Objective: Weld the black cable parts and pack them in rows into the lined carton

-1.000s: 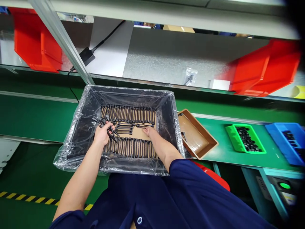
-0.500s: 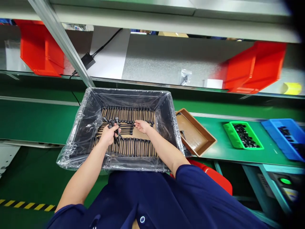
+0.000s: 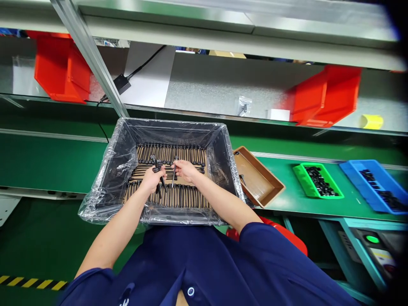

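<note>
My left hand [image 3: 153, 179] is closed round a small bunch of thin black rods with thick heads [image 3: 161, 182], which point in different directions. Between the fingertips of my right hand [image 3: 185, 170] is a single black rod [image 3: 174, 172], nearly upright, its thick head at the top. Both hands are inside a dark crate lined with clear plastic [image 3: 106, 178]. On brown cardboard in the crate lie rows of the same rods: a back row [image 3: 170, 152], a front row [image 3: 181, 196] and some laid crosswise between, partly hidden by my hands.
Right of the crate is a brown tray [image 3: 266, 180] with a few black pieces. Beyond it on the green bench stand a green bin [image 3: 302, 180] and a blue bin [image 3: 382, 187] of black parts. Red bins [image 3: 62, 68] sit on the shelf. A red stool [image 3: 287, 236] is below.
My right hand has lifted a rod from the crate and moved left, closer to my left hand. My left hand has shifted slightly right with its bunch. The view has turned slightly.
</note>
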### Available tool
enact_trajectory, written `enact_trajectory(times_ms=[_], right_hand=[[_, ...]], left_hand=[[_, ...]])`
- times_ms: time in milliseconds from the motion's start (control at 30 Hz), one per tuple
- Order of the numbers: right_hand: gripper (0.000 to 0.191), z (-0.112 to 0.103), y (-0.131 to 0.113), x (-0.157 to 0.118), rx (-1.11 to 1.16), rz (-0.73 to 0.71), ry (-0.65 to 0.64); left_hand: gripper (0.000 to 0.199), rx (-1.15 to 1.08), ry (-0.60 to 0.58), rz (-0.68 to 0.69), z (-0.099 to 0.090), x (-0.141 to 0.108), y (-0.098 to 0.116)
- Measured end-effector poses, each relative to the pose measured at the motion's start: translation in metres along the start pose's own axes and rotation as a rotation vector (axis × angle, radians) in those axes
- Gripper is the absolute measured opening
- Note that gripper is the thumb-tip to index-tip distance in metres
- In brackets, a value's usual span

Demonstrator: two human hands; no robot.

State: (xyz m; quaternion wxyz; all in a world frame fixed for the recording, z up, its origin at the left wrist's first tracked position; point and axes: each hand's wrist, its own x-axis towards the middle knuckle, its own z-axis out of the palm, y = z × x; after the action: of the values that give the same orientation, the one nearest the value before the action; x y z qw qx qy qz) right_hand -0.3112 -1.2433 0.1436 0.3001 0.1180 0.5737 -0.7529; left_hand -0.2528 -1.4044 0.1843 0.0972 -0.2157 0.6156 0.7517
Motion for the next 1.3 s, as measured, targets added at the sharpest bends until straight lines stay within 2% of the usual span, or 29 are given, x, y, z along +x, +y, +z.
enact_trajectory(times_ms=[100, 167, 200, 267, 300, 367, 467, 567, 667, 800, 967, 1100, 1167, 1233, 1300], right_hand=[[0.010, -0.043, -0.005, 0.018, -0.350, -0.156, 0.250], [0.002, -0.068, 0.001, 0.029, -0.755, -0.192, 0.416], [0.005, -0.076, 0.007, 0.034, -0.970, -0.193, 0.432], [0.014, -0.086, 0.027, 0.041, -1.296, -0.190, 0.341], [0.017, -0.087, 0.039, 0.043, -1.387, -0.191, 0.270], [0.020, -0.085, 0.064, 0.045, -1.456, -0.192, 0.157], [0.024, -0.080, 0.094, 0.048, -1.496, -0.181, 0.087], [0.028, -0.082, 0.108, 0.053, -1.613, -0.221, 0.042], [0.030, -0.087, 0.110, 0.057, -1.738, -0.261, 0.050], [0.030, -0.092, 0.106, 0.059, -1.764, -0.263, 0.110], [0.032, -0.096, 0.094, 0.056, -1.733, -0.247, 0.151], [0.031, -0.095, 0.088, 0.052, -1.645, -0.221, 0.211], [0.025, -0.087, 0.083, 0.048, -1.520, -0.245, 0.270], [0.016, -0.069, 0.074, 0.044, -1.252, -0.264, 0.275], [0.016, -0.044, 0.062, 0.037, -0.842, -0.213, 0.142]], left_hand=[[0.040, -0.042, 0.055, 0.014, -0.006, 0.004, 0.003], [0.043, -0.063, 0.088, 0.020, -0.009, 0.006, 0.005], [0.044, -0.066, 0.099, 0.024, -0.010, 0.007, 0.006], [0.046, -0.060, 0.105, 0.033, -0.011, 0.007, 0.008], [0.046, -0.055, 0.104, 0.039, -0.011, 0.007, 0.009], [0.046, -0.045, 0.102, 0.061, -0.012, 0.008, 0.009], [0.040, -0.052, 0.126, 0.113, -0.015, 0.012, 0.007], [0.037, -0.064, 0.149, 0.128, -0.018, 0.017, 0.005], [0.038, -0.058, 0.164, 0.121, -0.019, 0.019, 0.005], [0.039, -0.075, 0.199, 0.136, -0.018, 0.018, 0.006], [0.040, 0.062, 0.231, 0.133, -0.020, 0.021, 0.001], [0.040, 0.062, 0.184, 0.111, -0.018, 0.023, -0.006], [0.039, 0.050, 0.152, 0.117, -0.016, 0.023, -0.010], [0.039, 0.039, 0.127, 0.125, -0.014, 0.023, -0.013], [0.038, 0.042, 0.106, 0.137, -0.012, 0.022, -0.015]])
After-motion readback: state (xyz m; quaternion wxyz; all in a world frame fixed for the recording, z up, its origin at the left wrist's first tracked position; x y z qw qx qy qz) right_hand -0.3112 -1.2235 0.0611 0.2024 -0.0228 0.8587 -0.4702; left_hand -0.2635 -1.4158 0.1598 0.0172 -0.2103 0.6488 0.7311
